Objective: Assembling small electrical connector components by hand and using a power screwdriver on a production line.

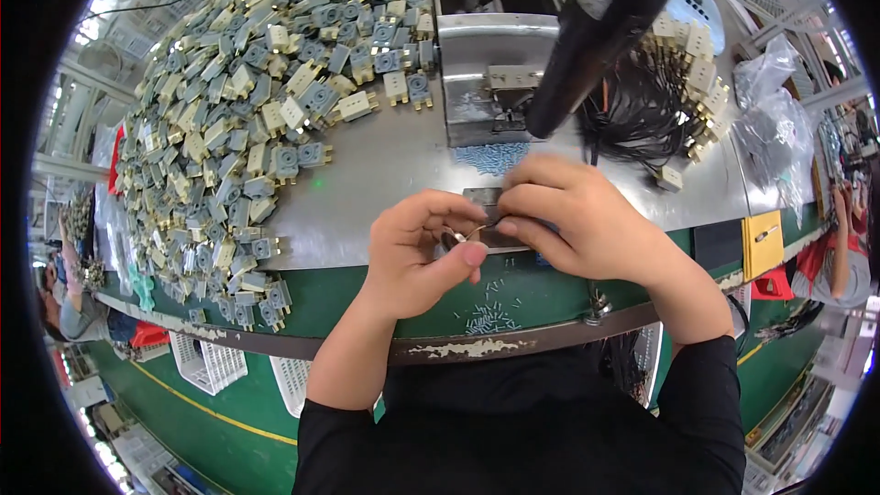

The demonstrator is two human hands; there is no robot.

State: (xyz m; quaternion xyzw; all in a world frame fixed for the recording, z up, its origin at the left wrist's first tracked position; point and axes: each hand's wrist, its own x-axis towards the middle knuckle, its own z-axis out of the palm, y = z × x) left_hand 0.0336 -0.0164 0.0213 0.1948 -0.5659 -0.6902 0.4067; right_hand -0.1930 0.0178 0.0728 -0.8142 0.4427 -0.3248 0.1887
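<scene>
My left hand [403, 247] is closed, its curled fingers and thumb round a thin wire [473, 233] whose light end shows between them. Beside it my right hand [582, 220] is slightly blurred, fingers bent and pressed together. Whatever those right fingers pinch is hidden. Both hands hover over the bench's front edge, by a small dark metal block [480, 196]. Beyond the block lies a heap of tiny blue screw-like pieces [495, 159]. Similar pieces [491, 315] are scattered on the green strip below my hands.
Grey and cream plug housings [266, 110] pile high on the left. A metal box machine [498, 32] stands ahead, with a black cylindrical tool [600, 32] slanting before it. Black cables [637, 115] with cream housings lie right, near a plastic bag [775, 115] and yellow pad [762, 243].
</scene>
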